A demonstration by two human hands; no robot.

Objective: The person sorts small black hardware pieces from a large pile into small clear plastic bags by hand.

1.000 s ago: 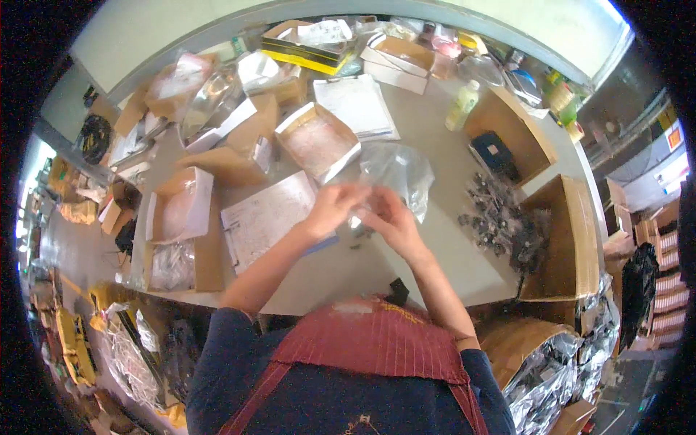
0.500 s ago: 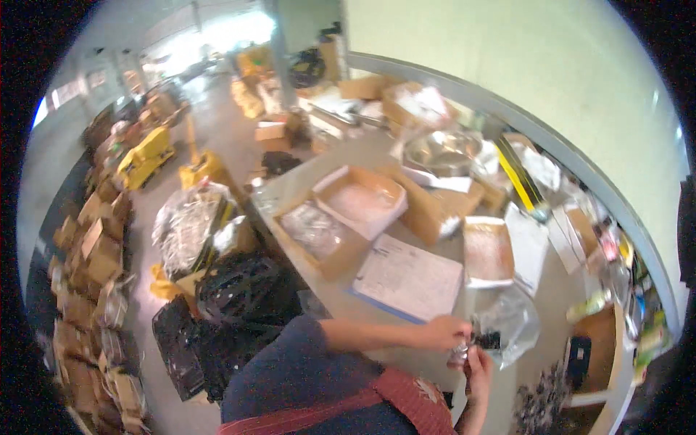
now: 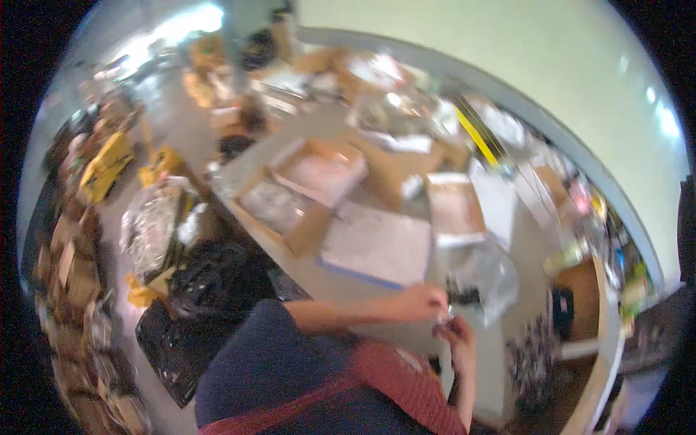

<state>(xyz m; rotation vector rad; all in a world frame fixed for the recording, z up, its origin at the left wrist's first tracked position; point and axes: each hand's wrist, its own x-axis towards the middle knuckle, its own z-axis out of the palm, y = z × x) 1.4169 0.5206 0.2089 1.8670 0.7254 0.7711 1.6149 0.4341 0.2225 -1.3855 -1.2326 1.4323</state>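
My left hand [image 3: 423,303] reaches across from the left with its fingers closed. Close against it, my right hand [image 3: 458,341] comes up from below, fingers bent inward. Between the fingertips of both glints a small shiny part [image 3: 446,315], too blurred to tell its exact kind. Just beyond the hands a clear plastic bag [image 3: 493,279] lies on the table, with small black pieces [image 3: 464,296] at its near left side. A white sheet with a blue edge [image 3: 377,243] lies to the left of the bag.
Open cardboard boxes [image 3: 293,243] and a shallow white-edged box [image 3: 455,206] stand farther back. A heap of small dark parts [image 3: 533,355] is at the right, near a brown tray [image 3: 583,297]. Black plastic bags [image 3: 206,283] sit left of the table. A yellow-black strip [image 3: 478,130] lies near the wall.
The view has swung, so the whole scene sits farther left and higher. My hands stay close together around the small shiny part, which shows less now.
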